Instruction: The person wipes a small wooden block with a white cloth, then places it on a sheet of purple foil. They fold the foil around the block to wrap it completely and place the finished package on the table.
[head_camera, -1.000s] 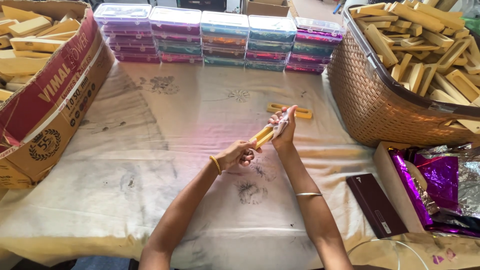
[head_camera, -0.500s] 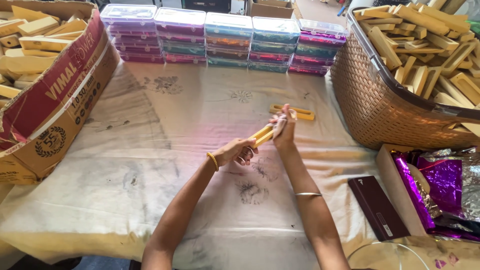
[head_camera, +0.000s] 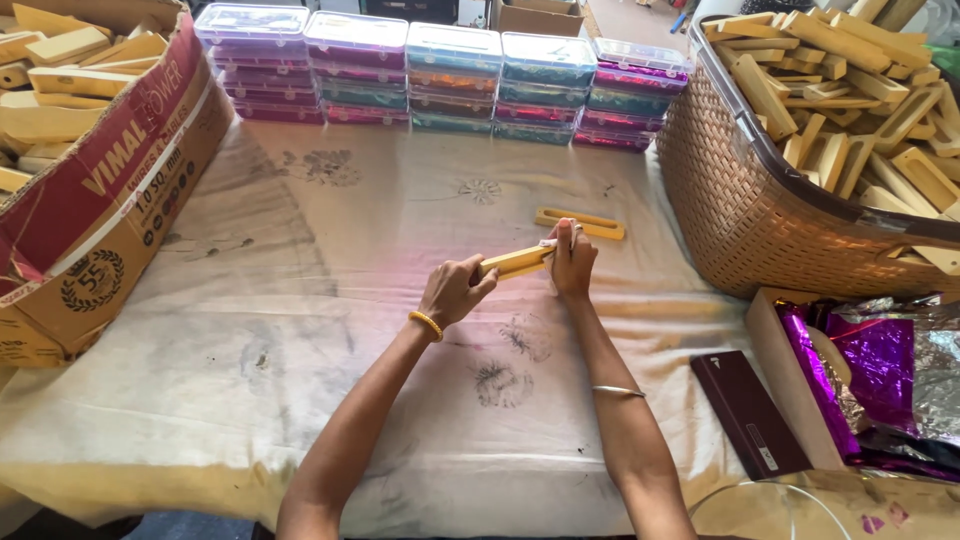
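My left hand (head_camera: 455, 292) grips the yellow wooden piece (head_camera: 516, 262) above the bench (head_camera: 300, 400) while my right hand (head_camera: 573, 262) pinches its far end; it appears light, rigid, smooth-faced, best held mid-length.

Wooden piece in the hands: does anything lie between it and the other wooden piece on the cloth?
Nothing visible does. The wooden piece, held by both hands, has only bare cloth between it and the second piece.
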